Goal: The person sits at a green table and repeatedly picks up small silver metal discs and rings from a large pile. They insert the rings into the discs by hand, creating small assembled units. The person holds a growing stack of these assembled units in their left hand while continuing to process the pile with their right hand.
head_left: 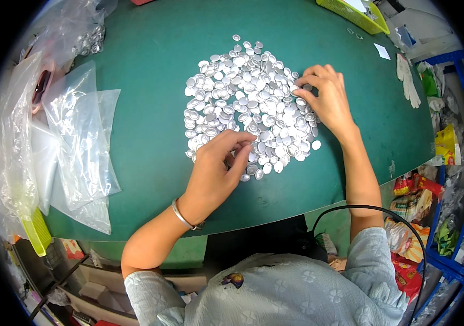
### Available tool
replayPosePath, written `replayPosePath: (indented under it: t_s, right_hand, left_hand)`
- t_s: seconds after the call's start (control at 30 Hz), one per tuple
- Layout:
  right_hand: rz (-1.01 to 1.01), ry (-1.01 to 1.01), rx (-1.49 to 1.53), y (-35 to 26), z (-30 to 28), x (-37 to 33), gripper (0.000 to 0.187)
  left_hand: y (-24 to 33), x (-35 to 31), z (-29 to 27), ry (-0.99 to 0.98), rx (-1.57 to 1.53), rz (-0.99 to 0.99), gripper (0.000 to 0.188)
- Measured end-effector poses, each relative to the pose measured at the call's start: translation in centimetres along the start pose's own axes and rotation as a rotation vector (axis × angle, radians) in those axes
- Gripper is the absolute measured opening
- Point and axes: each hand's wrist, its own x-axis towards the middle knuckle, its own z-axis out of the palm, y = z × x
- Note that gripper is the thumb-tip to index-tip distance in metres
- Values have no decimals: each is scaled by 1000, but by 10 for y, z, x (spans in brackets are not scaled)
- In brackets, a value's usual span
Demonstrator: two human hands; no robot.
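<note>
A broad heap of small silver metal discs (pixel 264 98), oval-looking, some with raised rims and others flat, is spread over the green tabletop (pixel 156 108). At the heap's near left edge, my left hand (pixel 213 165) has its thumb and fingers drawn together over the discs; whatever lies between the fingertips is hidden. A silver bangle (pixel 182 214) circles that wrist. My right hand (pixel 327 98) is at the heap's right edge, thumb and forefinger closed on a metal disc (pixel 294 89). One loose disc (pixel 316 145) lies just off the pile, below that hand.
Clear plastic bags (pixel 82 146) cover the table's left side, with a yellow-green basket (pixel 37 232) below them. Another yellow-green basket (pixel 358 15) stands at the far right. A white glove (pixel 407 81) lies near the right edge, beside a blue shelf (pixel 463 81). A black cable (pixel 400 217) arcs past my right forearm.
</note>
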Motion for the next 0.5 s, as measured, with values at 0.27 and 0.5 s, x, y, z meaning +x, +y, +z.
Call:
replayPosePath:
  t_s: [0.27, 0.5]
  right_hand:
    - [356, -218, 1222, -37, -4, -8, 10]
    - [295, -415, 1570, -78, 1, -33, 13]
  left_hand:
    - [4, -3, -1, 48, -288, 5, 24]
    - [3, -4, -1, 103, -456, 134, 25]
